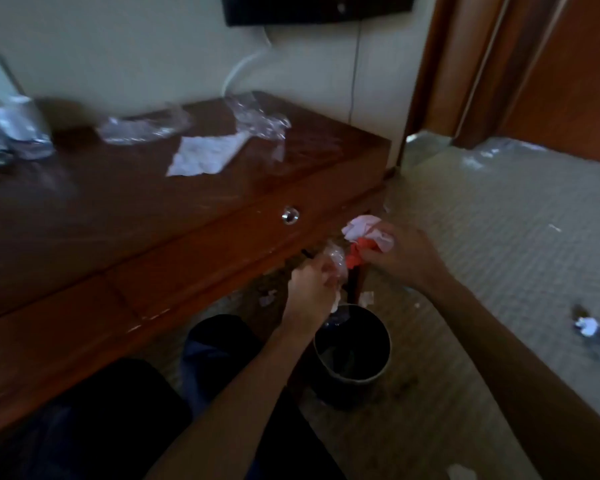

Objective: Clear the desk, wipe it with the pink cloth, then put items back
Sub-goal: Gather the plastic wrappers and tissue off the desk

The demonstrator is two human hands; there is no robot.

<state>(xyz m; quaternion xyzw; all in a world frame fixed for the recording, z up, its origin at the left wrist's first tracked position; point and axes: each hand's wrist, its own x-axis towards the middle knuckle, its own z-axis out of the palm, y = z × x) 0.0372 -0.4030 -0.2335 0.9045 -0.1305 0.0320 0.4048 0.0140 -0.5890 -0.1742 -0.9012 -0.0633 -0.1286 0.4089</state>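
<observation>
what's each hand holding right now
Left hand: grips crumpled clear plastic.
Right hand: grips crumpled white paper with a red scrap.

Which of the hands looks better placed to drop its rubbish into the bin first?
Left, probably. The left hand, gripping crumpled clear plastic, sits just above the black bin's rim. The right hand, holding crumpled paper, is higher and further off.
</observation>
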